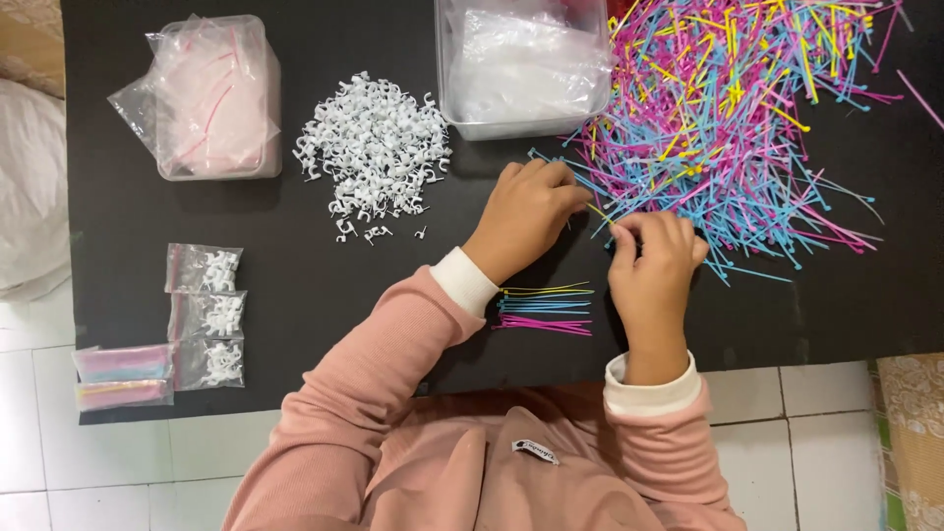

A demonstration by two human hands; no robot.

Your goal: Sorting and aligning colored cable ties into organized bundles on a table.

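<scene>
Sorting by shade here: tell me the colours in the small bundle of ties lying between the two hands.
Yellow, blue and pink, seen in the head view: small bundle.

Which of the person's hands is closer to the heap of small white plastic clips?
Left. The left hand lies just to the right of the heap of small white plastic clips, with a small gap of black mat between them. The right hand is farther right, at the pile of colourful cable ties.

Small clear filled bags [205, 315] lie left; a small label [536, 451] marks the pink top.
</scene>
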